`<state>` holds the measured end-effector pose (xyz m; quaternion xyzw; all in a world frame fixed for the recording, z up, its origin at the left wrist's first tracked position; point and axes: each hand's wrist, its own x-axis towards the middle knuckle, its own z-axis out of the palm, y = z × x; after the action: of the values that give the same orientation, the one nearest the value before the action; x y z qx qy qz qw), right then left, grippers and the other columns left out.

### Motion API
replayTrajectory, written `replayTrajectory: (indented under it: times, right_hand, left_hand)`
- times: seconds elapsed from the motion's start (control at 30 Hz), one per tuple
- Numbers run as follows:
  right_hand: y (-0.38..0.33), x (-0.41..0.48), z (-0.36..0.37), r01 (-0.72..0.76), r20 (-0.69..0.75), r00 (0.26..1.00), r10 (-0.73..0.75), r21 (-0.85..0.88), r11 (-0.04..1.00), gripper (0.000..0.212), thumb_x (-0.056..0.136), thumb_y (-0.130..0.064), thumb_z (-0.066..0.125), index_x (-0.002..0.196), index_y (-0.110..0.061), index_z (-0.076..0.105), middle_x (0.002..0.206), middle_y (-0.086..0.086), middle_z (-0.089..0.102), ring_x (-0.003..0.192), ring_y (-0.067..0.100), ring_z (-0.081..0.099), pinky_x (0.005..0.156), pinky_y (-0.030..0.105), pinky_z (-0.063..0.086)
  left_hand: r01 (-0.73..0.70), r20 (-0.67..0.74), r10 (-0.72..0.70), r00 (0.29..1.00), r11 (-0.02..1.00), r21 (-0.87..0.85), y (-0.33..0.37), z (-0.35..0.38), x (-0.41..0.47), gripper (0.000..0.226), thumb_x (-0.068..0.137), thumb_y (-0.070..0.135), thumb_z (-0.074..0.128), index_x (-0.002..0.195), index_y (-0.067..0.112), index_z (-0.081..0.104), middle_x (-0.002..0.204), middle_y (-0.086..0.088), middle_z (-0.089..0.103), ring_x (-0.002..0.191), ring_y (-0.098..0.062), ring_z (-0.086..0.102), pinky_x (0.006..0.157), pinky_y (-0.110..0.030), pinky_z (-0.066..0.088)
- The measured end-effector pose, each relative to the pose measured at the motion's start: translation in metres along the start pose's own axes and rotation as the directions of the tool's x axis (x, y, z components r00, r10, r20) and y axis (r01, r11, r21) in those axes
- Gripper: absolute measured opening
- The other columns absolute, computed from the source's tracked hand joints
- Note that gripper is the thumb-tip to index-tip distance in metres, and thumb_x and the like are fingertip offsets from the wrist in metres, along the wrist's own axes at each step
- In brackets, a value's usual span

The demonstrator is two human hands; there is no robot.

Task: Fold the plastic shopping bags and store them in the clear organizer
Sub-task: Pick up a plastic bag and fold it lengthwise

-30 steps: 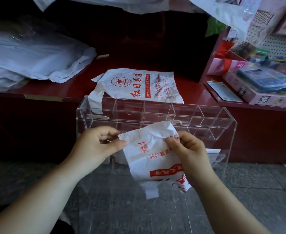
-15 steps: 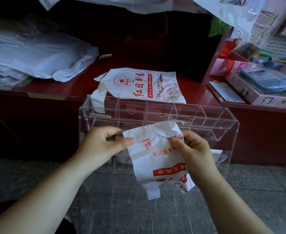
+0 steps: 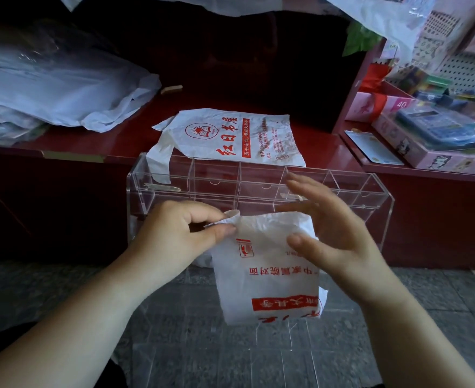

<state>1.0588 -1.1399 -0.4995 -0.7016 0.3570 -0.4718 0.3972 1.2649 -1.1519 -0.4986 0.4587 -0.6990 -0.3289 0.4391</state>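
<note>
Shopping bag of white plastic with red print point(image 3: 264, 264), folded into a tall narrow strip, hangs in the air between my hands, in front of the clear acrylic organizer point(image 3: 370, 197) and above the grey tiled floor point(image 3: 440, 289). It is not in any compartment yet.

My left hand point(image 3: 174, 239) carries all of it. Thumb and forefinger pinch the crumpled top left corner, and the other fingers curl behind. I judge the pinch sits that high so the strip hangs straight under its own weight and the folded layers lie together.

My right hand point(image 3: 334, 236) grips nothing. Its fingers are straight and spread, the palm is turned toward the bag's right edge, and the thumb lies across the front of the plastic. I cannot tell whether the thumb presses the bag or only sits before it. To me that pose reads as a hand about to smooth the strip or fold it once more, since the strip looks too long for the narrow cells behind it.

The organizer stands in front of the dark red counter point(image 3: 323, 161), with its row of divided cells open at the top. On the counter just behind it lies a second white bag with red lettering point(image 3: 230, 135), spread flat, one handle drooping over the counter's edge behind the organizer. I take it as next in line. Further left on the counter sits a heap of pale plastic bags point(image 3: 62, 88).
</note>
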Motion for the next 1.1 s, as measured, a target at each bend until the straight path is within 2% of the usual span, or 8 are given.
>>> replayTrajectory:
  times: [0.13, 0.33, 0.47, 0.63, 0.7, 0.87, 0.97, 1.1]
  right_hand:
    - [-0.016, -0.001, -0.001, 0.032, 0.053, 0.998, -0.023, -0.183, 0.983, 0.028, 0.069, -0.057, 0.065, 0.082, -0.033, 0.068, 0.112, -0.008, 0.061, 0.106, 0.003, 0.056, 0.084, 0.02, 0.048]
    - [-0.05, -0.004, -0.012, 0.022, 0.034, 0.999, -0.003, -0.554, 0.832, 0.018, 0.071, -0.025, 0.076, 0.067, -0.01, 0.068, 0.075, -0.002, 0.068, 0.08, 0.007, 0.06, 0.066, 0.008, 0.046]
    - [-0.076, -0.005, -0.015, -0.092, -0.122, 0.992, 0.044, -0.426, 0.9, 0.027, 0.074, -0.009, 0.071, 0.06, -0.026, 0.056, 0.057, -0.017, 0.063, 0.056, -0.002, 0.059, 0.054, 0.013, 0.048]
    - [-0.098, -0.009, -0.007, -0.097, -0.273, 0.961, 0.043, -0.189, 0.977, 0.027, 0.075, 0.003, 0.066, 0.064, -0.016, 0.05, 0.051, -0.007, 0.061, 0.049, 0.003, 0.056, 0.045, 0.016, 0.047]
    - [-0.109, -0.012, -0.009, -0.057, -0.2, 0.98, -0.001, -0.281, 0.958, 0.027, 0.075, 0.001, 0.068, 0.063, -0.017, 0.052, 0.052, -0.012, 0.061, 0.049, 0.0, 0.056, 0.046, 0.012, 0.045]
    - [-0.134, -0.014, -0.013, -0.02, -0.024, 1.0, 0.008, -0.578, 0.816, 0.029, 0.074, -0.008, 0.072, 0.06, -0.023, 0.05, 0.053, -0.025, 0.058, 0.053, -0.006, 0.056, 0.049, 0.007, 0.042]
    - [-0.142, -0.009, -0.007, 0.003, -0.034, 0.999, -0.026, -0.556, 0.831, 0.033, 0.075, -0.003, 0.07, 0.066, -0.026, 0.049, 0.053, -0.012, 0.058, 0.053, -0.007, 0.057, 0.049, 0.006, 0.043]
    - [-0.14, -0.005, 0.0, -0.031, -0.025, 0.999, 0.021, -0.523, 0.852, 0.038, 0.079, -0.006, 0.067, 0.085, -0.038, 0.048, 0.076, 0.009, 0.07, 0.072, 0.011, 0.067, 0.065, 0.025, 0.056]
  left_hand:
    - [-0.06, -0.032, 0.061, 0.998, 0.998, 0.007, 0.013, -0.004, -0.002, 0.038, 0.07, 0.003, 0.072, 0.057, 0.039, 0.069, 0.063, 0.035, 0.062, 0.074, 0.015, 0.061, 0.067, -0.002, 0.044]
    - [-0.088, -0.096, 0.085, 0.992, 0.996, -0.024, 0.034, -0.011, -0.014, 0.04, 0.065, 0.002, 0.074, 0.057, 0.04, 0.064, 0.059, 0.032, 0.062, 0.068, 0.014, 0.061, 0.064, 0.0, 0.043]
    - [-0.077, -0.183, 0.052, 0.982, 0.988, -0.134, 0.053, -0.012, -0.017, 0.039, 0.065, 0.002, 0.075, 0.05, 0.037, 0.066, 0.057, 0.023, 0.065, 0.058, 0.005, 0.06, 0.057, -0.004, 0.046]
    - [-0.118, -0.218, 0.062, 0.974, 0.96, -0.254, 0.079, -0.019, -0.023, 0.039, 0.07, 0.004, 0.072, 0.086, 0.036, 0.057, 0.067, 0.006, 0.071, 0.059, -0.009, 0.06, 0.055, -0.014, 0.047]
    - [-0.127, -0.225, 0.068, 0.972, 0.958, -0.258, 0.085, -0.025, -0.026, 0.04, 0.071, 0.004, 0.071, 0.088, 0.038, 0.057, 0.066, 0.008, 0.071, 0.058, -0.007, 0.062, 0.05, -0.009, 0.045]
    - [-0.105, -0.17, 0.057, 0.984, 0.951, -0.29, 0.086, -0.037, -0.028, 0.037, 0.072, -0.001, 0.068, 0.085, 0.033, 0.061, 0.065, 0.008, 0.071, 0.063, -0.003, 0.065, 0.064, -0.016, 0.051]
    - [-0.05, -0.069, 0.032, 0.997, 0.964, -0.26, 0.083, -0.041, -0.027, 0.035, 0.075, -0.004, 0.066, 0.084, 0.029, 0.062, 0.066, 0.008, 0.072, 0.062, -0.005, 0.065, 0.06, -0.014, 0.051]
    - [0.014, 0.094, 0.005, 0.996, 0.981, -0.195, 0.08, -0.046, -0.026, 0.04, 0.074, -0.005, 0.068, 0.087, 0.032, 0.061, 0.074, 0.014, 0.072, 0.072, -0.001, 0.067, 0.064, -0.012, 0.051]
